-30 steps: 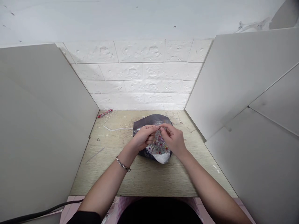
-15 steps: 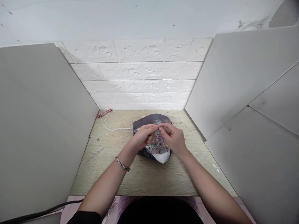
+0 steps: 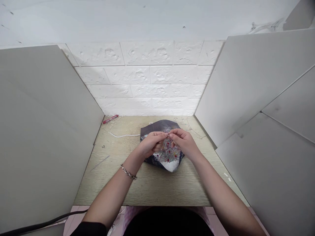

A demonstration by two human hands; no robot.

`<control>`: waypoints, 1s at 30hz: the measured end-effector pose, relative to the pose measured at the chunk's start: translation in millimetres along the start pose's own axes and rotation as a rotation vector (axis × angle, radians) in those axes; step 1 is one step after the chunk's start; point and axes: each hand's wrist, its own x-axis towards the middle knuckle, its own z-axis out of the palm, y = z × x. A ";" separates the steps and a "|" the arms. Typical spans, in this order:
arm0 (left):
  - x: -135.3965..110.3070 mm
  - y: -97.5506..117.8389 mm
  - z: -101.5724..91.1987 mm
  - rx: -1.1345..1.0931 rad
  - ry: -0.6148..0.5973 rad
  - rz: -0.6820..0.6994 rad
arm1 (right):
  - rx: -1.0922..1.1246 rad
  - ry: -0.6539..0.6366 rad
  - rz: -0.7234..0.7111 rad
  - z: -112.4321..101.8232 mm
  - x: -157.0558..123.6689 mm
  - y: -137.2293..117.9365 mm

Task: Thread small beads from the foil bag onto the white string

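A dark bag (image 3: 157,127) lies opened on the table, with many small beads (image 3: 169,154) in clear, red, yellow and purple on its pale inside. Above it my left hand (image 3: 154,143) is pinched, thumb against forefinger. The fingertips of my right hand (image 3: 183,141) are pinched too and meet those of the left over the beads. Whatever sits between the fingertips is too small to make out. From the bag's left side a white beaded strand (image 3: 125,135) runs out across the table toward the left.
A red stick-like packet (image 3: 110,119) lies at the table's back left corner. Nearer are small metallic bits (image 3: 103,146) and a thin grey needle-like rod (image 3: 100,163). Thin wire or thread (image 3: 194,131) lies back right, white scraps (image 3: 227,177) at the right edge. Grey panels (image 3: 236,98) flank both sides.
My right hand has turned slightly and its lower fingers have shifted, while its fingertips stay by the left ones. My left hand is almost still.
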 end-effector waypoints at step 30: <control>1.0 -0.7 3.5 0.083 0.069 0.053 | -0.303 0.133 -0.185 10.0 -7.0 0.9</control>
